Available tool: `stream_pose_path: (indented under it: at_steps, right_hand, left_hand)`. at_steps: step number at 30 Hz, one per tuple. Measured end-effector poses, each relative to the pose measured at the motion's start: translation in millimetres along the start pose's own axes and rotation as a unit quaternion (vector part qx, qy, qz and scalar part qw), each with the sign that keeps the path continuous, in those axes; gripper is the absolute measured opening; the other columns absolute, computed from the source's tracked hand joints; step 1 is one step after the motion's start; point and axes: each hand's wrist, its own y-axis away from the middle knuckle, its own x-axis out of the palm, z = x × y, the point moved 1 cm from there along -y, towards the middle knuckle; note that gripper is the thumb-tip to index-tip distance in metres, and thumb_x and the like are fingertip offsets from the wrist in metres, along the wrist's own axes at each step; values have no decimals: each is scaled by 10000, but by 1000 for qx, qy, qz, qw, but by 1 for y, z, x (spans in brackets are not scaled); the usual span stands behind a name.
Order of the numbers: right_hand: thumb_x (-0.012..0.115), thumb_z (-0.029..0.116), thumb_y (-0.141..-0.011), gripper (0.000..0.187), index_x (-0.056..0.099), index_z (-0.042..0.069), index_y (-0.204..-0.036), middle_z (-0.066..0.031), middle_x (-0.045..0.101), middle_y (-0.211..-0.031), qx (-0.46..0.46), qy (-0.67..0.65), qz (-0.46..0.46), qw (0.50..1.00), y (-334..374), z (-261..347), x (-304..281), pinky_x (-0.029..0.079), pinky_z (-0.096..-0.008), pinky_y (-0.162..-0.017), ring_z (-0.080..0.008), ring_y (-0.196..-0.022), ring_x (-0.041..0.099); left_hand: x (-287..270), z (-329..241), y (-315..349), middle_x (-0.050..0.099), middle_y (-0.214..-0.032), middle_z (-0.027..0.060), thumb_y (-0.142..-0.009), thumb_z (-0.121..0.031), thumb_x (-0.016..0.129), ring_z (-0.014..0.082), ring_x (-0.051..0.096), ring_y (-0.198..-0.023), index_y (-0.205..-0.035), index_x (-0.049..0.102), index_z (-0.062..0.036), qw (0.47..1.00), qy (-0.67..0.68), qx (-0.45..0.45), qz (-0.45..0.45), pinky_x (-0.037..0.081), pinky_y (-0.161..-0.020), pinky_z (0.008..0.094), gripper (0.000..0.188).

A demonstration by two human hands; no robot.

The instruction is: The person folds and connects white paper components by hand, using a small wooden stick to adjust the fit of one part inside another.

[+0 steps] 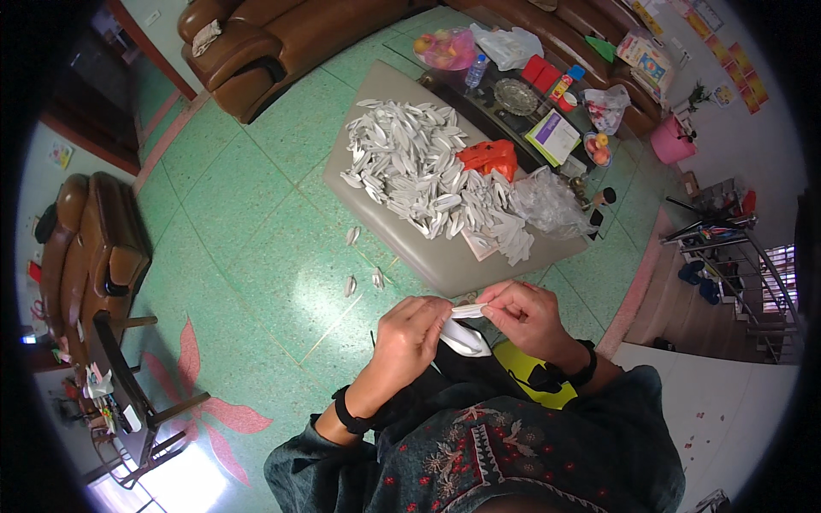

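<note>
While the left hand (409, 333) pinches one end of a slim, folded white paper strip (469, 312), the right hand (523, 316) grips its other end between thumb and fingers, just off the near edge of the grey padded ottoman (428, 256). Holding it by both ends probably keeps its folds taut. A white, boat-shaped paper fold (466, 339) hangs just below the strip; whether the two are one piece, I cannot tell. On the ottoman lies a broad heap of grey-white, pointed paper folds (402, 154), presumably because its wide top has room for so many. A crumpled red plastic bag (489, 159) lies at the ottoman's far edge, with a rumpled clear plastic bag (547, 201) toward its right end, perhaps set aside to leave space. Three loose, pale folded pieces (377, 278) lie left of the ottoman on the green tiled floor (256, 222).
</note>
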Motion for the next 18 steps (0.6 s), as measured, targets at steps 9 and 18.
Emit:
stream_pose_path:
  at_steps: [9, 18]
  right_hand:
    - [622, -11, -775, 85, 537, -8, -779, -103, 630, -824, 51, -72, -40, 995, 10, -7, 10, 414, -209, -517, -58, -586, 519]
    - [647, 94, -766, 128, 596, -5, -830, -96, 591, -677, 137, -82, -40, 986, 12, -16, 13, 424, -261, -537, -112, -570, 533]
  left_hand:
    - [-2, 3, -1, 637, -862, 109, -811, 0, 585, 170, 608, -729, -885, 613, 42, 962, 208, -149, 93, 478, -632, 264, 90]
    - [5, 4, -3, 586, -780, 105, -824, -32, 582, 206, 575, -645, -902, 626, 17, 980, 129, -119, 92, 454, -580, 276, 101]
